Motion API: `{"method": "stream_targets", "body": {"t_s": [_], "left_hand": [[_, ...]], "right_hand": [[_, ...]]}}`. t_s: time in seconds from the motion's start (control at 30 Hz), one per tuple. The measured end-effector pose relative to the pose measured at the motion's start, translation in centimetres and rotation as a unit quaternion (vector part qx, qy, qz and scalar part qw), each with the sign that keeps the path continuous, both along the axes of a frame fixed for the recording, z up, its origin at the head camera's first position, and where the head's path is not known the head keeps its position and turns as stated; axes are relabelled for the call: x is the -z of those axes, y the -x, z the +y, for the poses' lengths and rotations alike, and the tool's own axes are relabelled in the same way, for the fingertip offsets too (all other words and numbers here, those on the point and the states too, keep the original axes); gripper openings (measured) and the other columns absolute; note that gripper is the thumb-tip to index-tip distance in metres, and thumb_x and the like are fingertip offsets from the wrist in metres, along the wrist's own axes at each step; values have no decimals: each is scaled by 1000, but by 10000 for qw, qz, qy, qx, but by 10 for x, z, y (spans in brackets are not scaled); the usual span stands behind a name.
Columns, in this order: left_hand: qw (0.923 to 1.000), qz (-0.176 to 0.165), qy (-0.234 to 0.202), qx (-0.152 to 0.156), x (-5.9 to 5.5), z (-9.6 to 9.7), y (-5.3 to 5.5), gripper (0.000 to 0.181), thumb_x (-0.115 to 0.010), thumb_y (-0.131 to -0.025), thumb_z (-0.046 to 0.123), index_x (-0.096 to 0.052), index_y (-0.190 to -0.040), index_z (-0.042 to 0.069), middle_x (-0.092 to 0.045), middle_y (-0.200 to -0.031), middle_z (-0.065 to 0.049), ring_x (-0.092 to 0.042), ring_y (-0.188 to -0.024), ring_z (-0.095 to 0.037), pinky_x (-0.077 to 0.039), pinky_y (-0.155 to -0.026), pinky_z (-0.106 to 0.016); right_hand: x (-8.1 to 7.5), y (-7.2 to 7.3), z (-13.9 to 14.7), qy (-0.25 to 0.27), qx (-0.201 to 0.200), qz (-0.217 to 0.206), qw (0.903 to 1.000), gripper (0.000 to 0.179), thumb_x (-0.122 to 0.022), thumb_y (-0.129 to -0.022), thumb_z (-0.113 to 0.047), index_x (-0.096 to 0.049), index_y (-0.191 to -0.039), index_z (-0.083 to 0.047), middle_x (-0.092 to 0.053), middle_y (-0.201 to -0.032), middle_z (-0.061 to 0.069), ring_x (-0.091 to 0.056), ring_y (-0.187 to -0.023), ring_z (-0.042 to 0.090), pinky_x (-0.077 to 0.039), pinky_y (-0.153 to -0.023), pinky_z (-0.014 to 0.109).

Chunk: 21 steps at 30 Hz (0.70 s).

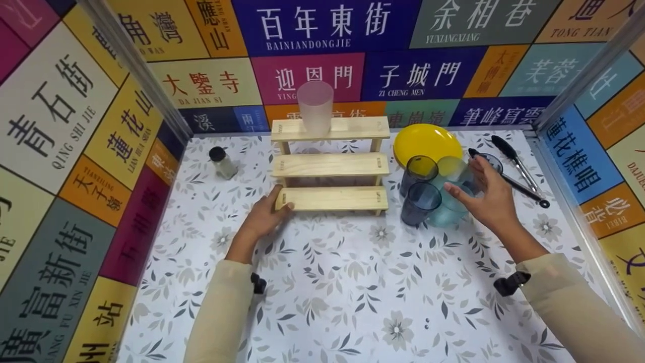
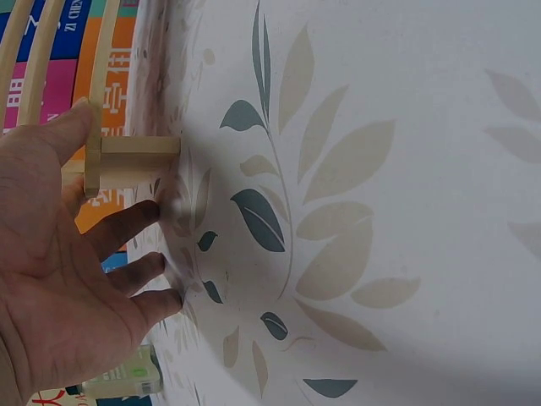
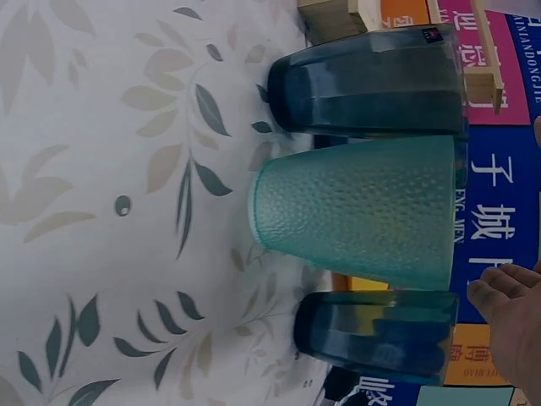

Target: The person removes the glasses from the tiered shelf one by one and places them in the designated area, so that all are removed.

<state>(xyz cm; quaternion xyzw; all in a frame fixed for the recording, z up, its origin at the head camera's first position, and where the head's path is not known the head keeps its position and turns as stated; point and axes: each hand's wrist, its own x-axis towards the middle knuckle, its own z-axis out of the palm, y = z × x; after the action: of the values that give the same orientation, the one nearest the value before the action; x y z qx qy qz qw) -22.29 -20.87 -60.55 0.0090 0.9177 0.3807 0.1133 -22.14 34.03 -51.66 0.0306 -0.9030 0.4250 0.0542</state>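
A three-step wooden stand [image 1: 330, 199] is centred near the back. A frosted tumbler [image 1: 315, 106] stands on its top step. My left hand [image 1: 264, 214] pinches the left end of the lowest step, thumb on the front side; its other fingers spread below in the left wrist view. At the right, my right hand [image 1: 491, 199] hovers beside a group of tumblers, fingers apart and holding nothing. Among them are a teal textured tumbler [image 3: 359, 211] and dark blue tumblers [image 1: 421, 204], [image 3: 372, 83]. Overlap hides how many there are.
A yellow plate [image 1: 428, 141] lies behind the tumblers. Black-tipped tongs [image 1: 519, 164] and a black-handled utensil [image 1: 526, 190], its head partly hidden by my right hand, lie to the right. A small black-capped jar [image 1: 223, 162] stands at the left. Printed walls enclose the table.
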Motion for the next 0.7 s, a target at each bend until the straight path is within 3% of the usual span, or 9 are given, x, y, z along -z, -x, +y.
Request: {"method": "stream_targets", "body": {"t_s": [0.2, 0.43, 0.7], "left_hand": [[9999, 109, -28, 47, 2, 1, -1, 76, -60, -111, 54, -31, -175, 25, -43, -173, -27, -32, -161, -61, -30, -130, -72], [9999, 106, 19, 62, 2, 0, 0, 78, -58, -112, 55, -28, -177, 24, -40, -174, -30, -31, -162, -62, -29, -130, -73], [9999, 112, -20, 87, 4, -3, 1, 78, -58, -111, 57, -29, -176, 26, -43, -172, -30, -38, -159, -60, -34, -128, -73]], "right_hand": [[-7, 10, -14, -122, -43, 77, 9999, 104, -87, -95, -52, -31, -175, -16, -42, -177, 13, -44, -163, 32, -39, -131, 44], [-17, 25, -33, -116, -226, 300, 9992, 102, -87, -96, -49, -32, -175, -16, -43, -176, 13, -45, -163, 34, -40, -130, 48], [-29, 41, -55, -150, -374, 422, 9983, 100, -86, -97, -48, -33, -175, -14, -44, -176, 14, -44, -163, 35, -39, -131, 54]]}}
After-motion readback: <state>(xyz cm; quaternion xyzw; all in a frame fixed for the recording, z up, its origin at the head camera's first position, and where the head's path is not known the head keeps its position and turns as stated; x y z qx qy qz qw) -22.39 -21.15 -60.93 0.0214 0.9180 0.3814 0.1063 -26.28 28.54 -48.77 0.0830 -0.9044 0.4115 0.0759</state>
